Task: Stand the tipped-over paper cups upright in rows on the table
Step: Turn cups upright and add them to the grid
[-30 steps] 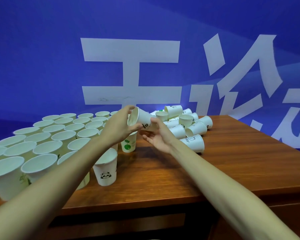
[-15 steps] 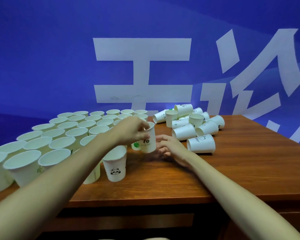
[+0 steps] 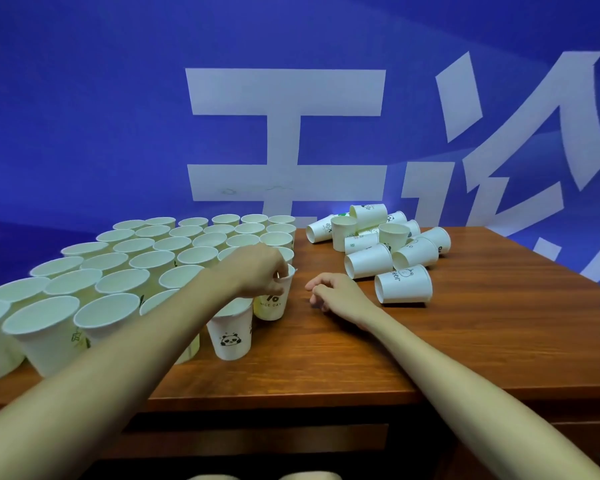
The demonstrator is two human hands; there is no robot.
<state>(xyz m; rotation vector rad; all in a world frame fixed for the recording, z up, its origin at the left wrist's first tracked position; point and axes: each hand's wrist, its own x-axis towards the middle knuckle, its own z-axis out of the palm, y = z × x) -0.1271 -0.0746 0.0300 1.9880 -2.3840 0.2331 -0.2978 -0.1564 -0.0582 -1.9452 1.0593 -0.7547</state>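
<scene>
The left hand (image 3: pixel 257 271) pinches the rim of a "NICE DAY" paper cup (image 3: pixel 273 301), fingers curled over the lip from above. A top grip of this kind leaves the cup's base free to seat flat on the wooden table (image 3: pixel 465 341). The cup stands upright, mouth up, at the right edge of the standing block, just behind a panda-print cup (image 3: pixel 231 336) and just beside it. Its base appears to touch the tabletop, though the hand hides part of the wall, so full contact cannot be confirmed.

The right hand (image 3: pixel 333 292) rests on the table just to the right of the held cup, fingers loosely curled and holding nothing. It lies between the held cup and the pile, which suggests it is positioned to fetch the next cup.

The rows of upright cups (image 3: pixel 174 252) fill the left half of the table, mouths up, packed close so that rims nearly meet. The placement at the block's right edge continues a row toward the near side.

The pile of tipped-over cups (image 3: pixel 388 251) lies at the right rear of the table, well apart from the rows. Most lie on their sides. The nearest lying cup (image 3: pixel 404 284) points its mouth left, toward the right hand.

Judgement: the task is well advanced but unfinished; roughly a dozen cups remain in the pile.
</scene>
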